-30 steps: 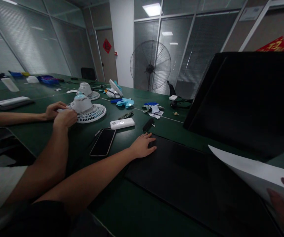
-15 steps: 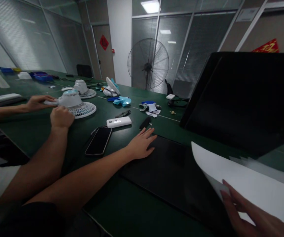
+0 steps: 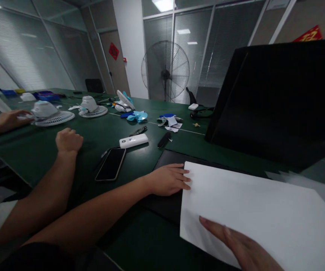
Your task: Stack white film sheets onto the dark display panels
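A large white sheet [image 3: 258,210] lies flat over a black mat [image 3: 165,160] on the green table. My right hand [image 3: 241,248] rests palm down on the sheet's near part, fingers stretched out. My left hand [image 3: 169,180] lies flat on the mat, and its fingertips touch the sheet's left edge. Neither hand grips anything. Behind the mat a big black panel [image 3: 278,101] leans upright.
A phone [image 3: 110,164], a white power bank [image 3: 133,141] and a black pen [image 3: 163,139] lie left of the mat. A co-worker's fist [image 3: 69,140] rests on the table, and the co-worker's other hand [image 3: 8,120] is at a small white fan [image 3: 52,113]. More fan parts lie beyond, and a floor fan [image 3: 165,71] stands behind.
The white sheet swung left and came down flat over the mat with my right hand on it. My left hand drew back to the sheet's edge. The co-worker slid the small fan away leftward.
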Demonstrator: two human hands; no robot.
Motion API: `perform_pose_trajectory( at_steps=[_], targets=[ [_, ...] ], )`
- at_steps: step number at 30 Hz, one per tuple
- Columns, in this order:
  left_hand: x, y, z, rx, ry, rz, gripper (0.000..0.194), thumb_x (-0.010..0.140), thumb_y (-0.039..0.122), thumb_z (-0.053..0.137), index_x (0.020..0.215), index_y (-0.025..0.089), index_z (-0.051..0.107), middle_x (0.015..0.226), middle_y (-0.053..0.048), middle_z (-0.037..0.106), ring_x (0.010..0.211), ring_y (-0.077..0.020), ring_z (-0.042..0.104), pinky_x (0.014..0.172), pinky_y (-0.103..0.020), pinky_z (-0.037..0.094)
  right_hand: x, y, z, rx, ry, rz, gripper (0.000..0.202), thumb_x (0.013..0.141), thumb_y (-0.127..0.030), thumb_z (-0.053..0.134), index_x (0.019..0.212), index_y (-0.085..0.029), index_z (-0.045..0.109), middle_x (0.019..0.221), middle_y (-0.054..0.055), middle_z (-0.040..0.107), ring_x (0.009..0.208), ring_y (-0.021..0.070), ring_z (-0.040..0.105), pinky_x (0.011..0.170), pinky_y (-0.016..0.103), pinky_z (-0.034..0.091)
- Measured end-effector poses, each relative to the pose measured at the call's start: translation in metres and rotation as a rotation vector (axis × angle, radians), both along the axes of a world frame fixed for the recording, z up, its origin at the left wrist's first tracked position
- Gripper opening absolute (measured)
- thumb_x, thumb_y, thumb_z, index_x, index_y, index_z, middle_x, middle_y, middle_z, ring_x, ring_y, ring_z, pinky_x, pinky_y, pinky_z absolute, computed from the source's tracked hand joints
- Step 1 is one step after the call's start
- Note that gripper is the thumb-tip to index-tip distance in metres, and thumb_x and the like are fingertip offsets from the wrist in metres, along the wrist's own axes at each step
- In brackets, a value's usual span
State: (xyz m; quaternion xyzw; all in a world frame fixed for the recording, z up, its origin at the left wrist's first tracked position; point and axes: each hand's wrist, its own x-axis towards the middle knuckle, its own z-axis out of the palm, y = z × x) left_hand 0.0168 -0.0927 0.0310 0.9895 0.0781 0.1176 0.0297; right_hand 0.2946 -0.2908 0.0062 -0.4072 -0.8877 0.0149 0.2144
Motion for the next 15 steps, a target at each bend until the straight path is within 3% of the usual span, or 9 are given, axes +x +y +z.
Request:
perform_pose_trajectory(
  at_steps=[4,7,10,12,15],
  targets=[
    [-0.014,0.026,-0.006,-0.071,-0.127,0.052,0.031,0.089,0.009,0.058,0.111,0.023,0.076,0.129,-0.005,0.074,0.135,-0.0222,0.060,0.124,-0.045,0.037,0.030,-0.001,0.024,0.086,-0.118,-0.232,0.079,0.103,-0.051,0.047,0.168,-0.025,0.012,0.151,0.010,0.045,0.122,0.0304,0.061,0.094,0.045,0.063],
    [-0.024,0.048,-0.011,-0.084,-0.131,0.150,0.027,0.088,0.008,0.057,0.097,0.023,0.078,0.123,-0.004,0.077,0.126,-0.0240,0.067,0.118,-0.048,0.044,0.067,0.006,0.019,0.038,-0.198,-0.486,0.086,0.101,-0.070,0.040,0.168,-0.025,0.012,0.158,0.012,0.034,0.132,0.0376,0.052,0.100,0.059,0.056],
    [-0.031,0.062,-0.013,-0.118,-0.091,0.215,0.032,0.085,0.006,0.055,0.093,0.025,0.079,0.117,-0.001,0.079,0.118,-0.0216,0.071,0.112,-0.044,0.050,0.103,0.012,0.006,-0.173,-0.254,-0.677,0.093,0.096,-0.082,0.031,0.167,-0.022,0.020,0.160,0.011,0.030,0.140,0.0386,0.042,0.113,0.064,0.042],
    [-0.035,0.064,-0.009,-0.130,-0.071,0.213,0.037,0.081,0.003,0.053,0.089,0.025,0.080,0.112,0.001,0.080,0.114,-0.0202,0.073,0.109,-0.041,0.052,0.117,0.015,0.001,-0.295,-0.276,-0.706,0.095,0.096,-0.084,0.026,0.165,-0.020,0.026,0.161,0.009,0.028,0.144,0.0366,0.037,0.119,0.062,0.034],
    [-0.039,0.060,0.000,-0.124,-0.039,0.245,0.039,0.076,0.002,0.051,0.083,0.026,0.081,0.099,0.002,0.082,0.100,-0.0192,0.076,0.101,-0.036,0.056,0.120,0.017,0.001,-0.350,-0.269,-0.673,0.093,0.097,-0.084,0.025,0.165,-0.021,0.027,0.164,0.005,0.020,0.149,0.0341,0.028,0.124,0.058,0.025]
  ],
)
